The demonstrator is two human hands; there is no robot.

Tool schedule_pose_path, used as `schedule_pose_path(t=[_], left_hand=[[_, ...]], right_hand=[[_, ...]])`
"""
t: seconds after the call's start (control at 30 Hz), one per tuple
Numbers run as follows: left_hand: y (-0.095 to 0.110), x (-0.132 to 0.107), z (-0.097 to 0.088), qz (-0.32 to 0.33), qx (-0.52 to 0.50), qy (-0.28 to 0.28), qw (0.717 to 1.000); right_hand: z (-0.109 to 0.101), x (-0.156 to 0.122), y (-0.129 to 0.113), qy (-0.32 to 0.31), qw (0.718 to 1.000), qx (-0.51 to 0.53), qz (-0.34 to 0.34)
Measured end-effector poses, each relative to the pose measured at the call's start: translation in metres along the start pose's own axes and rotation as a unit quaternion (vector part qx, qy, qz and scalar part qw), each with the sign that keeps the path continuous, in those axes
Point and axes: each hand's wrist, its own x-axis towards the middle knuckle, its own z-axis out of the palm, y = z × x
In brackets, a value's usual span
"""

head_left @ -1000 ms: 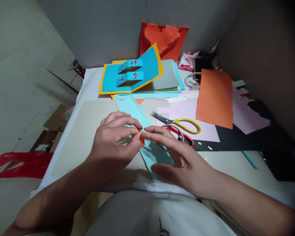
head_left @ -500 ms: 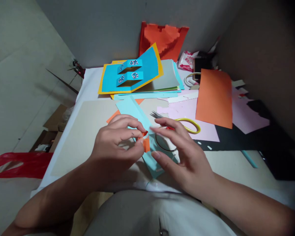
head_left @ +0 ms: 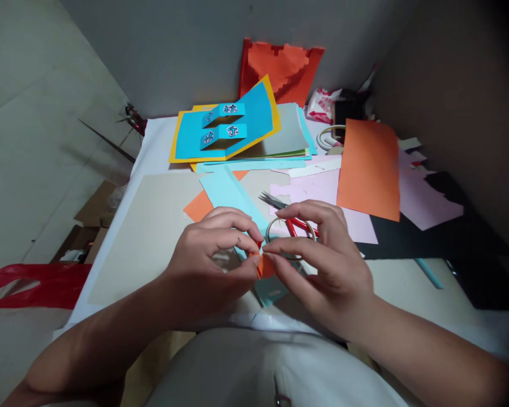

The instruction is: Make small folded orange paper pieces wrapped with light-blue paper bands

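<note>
A small folded piece of orange paper [head_left: 268, 268] is pinched between the thumb and fingers of my left hand [head_left: 216, 254]. My right hand [head_left: 324, 257] has its thumb and a fingertip pressed together at the paper's upper edge, by a tiny whitish bit; what they grip is too small to tell. Under both hands lies a light blue paper strip [head_left: 231, 195]. Scissors [head_left: 274, 200] with red on the handles lie behind my right fingers, partly hidden. Near them is a ring-shaped roll of tape [head_left: 270, 230], also partly covered by my right hand.
A blue and yellow pop-up card [head_left: 186, 141] rests on stacked paper at the back. Behind it a red card [head_left: 280, 68] leans on the wall. Orange sheet [head_left: 369, 169], pink paper [head_left: 428, 198] and black paper [head_left: 407, 243] lie right. A red bag [head_left: 38, 294] hangs left.
My right hand has moved left and its thumb and finger have closed at the orange paper's edge. My left hand has shifted slightly right and down with the paper.
</note>
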Motion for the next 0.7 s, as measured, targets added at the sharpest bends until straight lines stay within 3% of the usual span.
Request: schedule_pose_path(t=[0.7], left_hand=[[-0.0022,-0.0035,-0.0049,-0.03,-0.032,-0.066,0.997]], right_hand=[[-0.0049,0.0077,0.0019,-0.071,0.989,0.116,0.06]])
